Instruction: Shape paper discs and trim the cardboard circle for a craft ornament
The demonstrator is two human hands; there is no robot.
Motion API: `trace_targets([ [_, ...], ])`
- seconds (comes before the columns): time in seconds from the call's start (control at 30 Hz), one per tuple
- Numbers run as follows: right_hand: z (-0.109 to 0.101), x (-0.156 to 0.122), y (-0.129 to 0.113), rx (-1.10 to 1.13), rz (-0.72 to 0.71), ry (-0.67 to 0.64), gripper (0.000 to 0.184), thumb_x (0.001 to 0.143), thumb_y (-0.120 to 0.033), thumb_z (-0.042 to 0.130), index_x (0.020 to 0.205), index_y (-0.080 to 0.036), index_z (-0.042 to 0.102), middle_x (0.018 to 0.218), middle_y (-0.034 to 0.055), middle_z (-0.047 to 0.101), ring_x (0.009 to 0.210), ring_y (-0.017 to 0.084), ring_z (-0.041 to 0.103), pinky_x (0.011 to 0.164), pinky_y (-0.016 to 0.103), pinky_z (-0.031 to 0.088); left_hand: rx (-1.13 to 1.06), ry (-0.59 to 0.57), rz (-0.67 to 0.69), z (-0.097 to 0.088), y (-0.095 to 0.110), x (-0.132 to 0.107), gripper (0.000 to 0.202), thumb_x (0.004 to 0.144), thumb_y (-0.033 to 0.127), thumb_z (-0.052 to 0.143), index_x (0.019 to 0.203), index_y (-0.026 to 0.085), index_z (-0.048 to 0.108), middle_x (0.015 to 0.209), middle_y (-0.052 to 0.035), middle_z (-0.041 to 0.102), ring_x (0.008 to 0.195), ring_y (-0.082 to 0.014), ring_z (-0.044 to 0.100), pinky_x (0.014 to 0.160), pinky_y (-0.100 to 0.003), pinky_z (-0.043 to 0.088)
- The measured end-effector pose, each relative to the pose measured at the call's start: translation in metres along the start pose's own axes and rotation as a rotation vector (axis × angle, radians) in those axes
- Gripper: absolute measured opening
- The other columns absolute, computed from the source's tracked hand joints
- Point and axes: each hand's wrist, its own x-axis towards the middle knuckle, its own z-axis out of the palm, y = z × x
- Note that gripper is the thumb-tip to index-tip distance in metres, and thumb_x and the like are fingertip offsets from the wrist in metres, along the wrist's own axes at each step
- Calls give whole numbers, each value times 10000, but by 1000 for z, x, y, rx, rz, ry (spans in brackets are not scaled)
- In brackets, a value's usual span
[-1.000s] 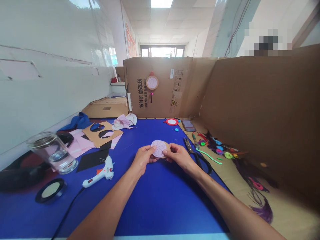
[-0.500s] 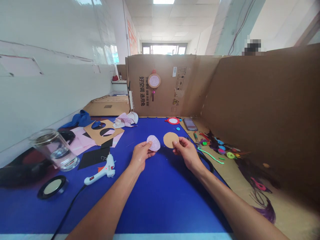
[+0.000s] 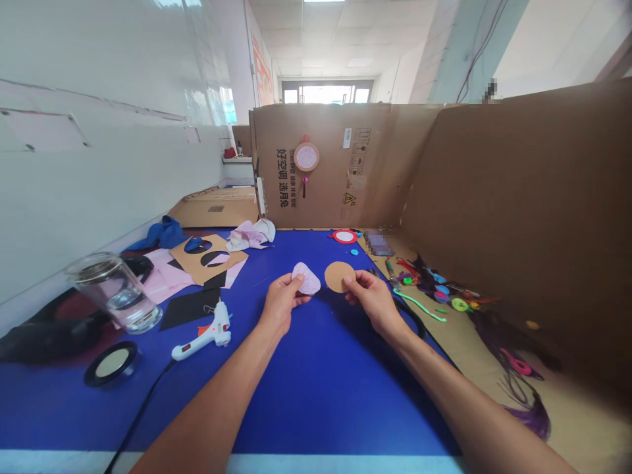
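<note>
Between thumb and fingers my left hand [image 3: 284, 303] pinches a pale lilac patterned disc [image 3: 307, 280], which looks slightly bent, its lower left edge under the thumb. My right hand [image 3: 370, 296] grips a round brown cardboard disc [image 3: 339, 277] by its right edge. The two discs are held side by side above the blue tabletop [image 3: 306, 382], with a narrow gap between them. A white glue gun [image 3: 207, 334] with a small red light lies left of my left forearm.
On the left are a glass jar [image 3: 131, 299], a round black-rimmed tin [image 3: 111, 363], black paper [image 3: 190, 309] and cardboard with round holes [image 3: 212, 263]. Tassels [image 3: 530, 411] and a green strip [image 3: 419, 305] lie on the right. A round ornament [image 3: 307, 157] hangs on the cardboard wall [image 3: 385, 164].
The lilac disc has turned and appears more bent in my left hand. Both hands keep their holds, and the whole view has shifted slightly.
</note>
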Motion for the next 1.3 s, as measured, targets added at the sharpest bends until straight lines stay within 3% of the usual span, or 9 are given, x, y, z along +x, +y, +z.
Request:
trace_targets([
  [0.13,0,1,1,3,47,-76,469,715,-601,814,892,-191,667,727,12,690,562,128,592,536,252,466,-53,-146,0,2,5,-3,405,718,451,863,962,146,755,901,-113,781,712,-174,702,617,-261,550],
  [0.27,4,-2,-2,65,108,-221,489,688,-586,852,904,-193,658,702,-8,685,554,120,592,549,247,492,84,-268,6,6,2,-5,437,693,500,868,913,135,768,816,-100,765,656,-175,679,571,-260,522],
  [0.43,5,-4,-4,100,140,-272,497,667,-555,884,927,-185,678,734,-7,694,570,110,607,546,228,498,263,-137,70,7,-5,-3,331,706,401,841,915,152,779,713,-39,725,553,-130,607,512,-226,456],
  [0.67,5,-5,-3,126,153,-288,500,666,-557,894,935,-192,683,767,-2,702,568,106,613,548,228,520,289,-26,79,6,-4,-1,363,721,325,811,1041,161,762,708,-25,721,524,-126,587,498,-223,440],
  [0.93,6,-5,-2,188,172,-314,500,667,-584,898,910,-187,715,737,10,692,591,123,625,574,249,544,338,-27,59,5,-7,1,252,756,325,775,935,148,763,670,-30,708,502,-115,563,495,-224,434],
  [1.3,7,-6,-2,216,174,-372,508,690,-596,887,926,-175,731,739,19,706,603,123,626,585,246,546,325,-66,12,4,-9,0,295,741,408,813,872,150,754,656,-23,677,503,-98,533,481,-220,405],
])
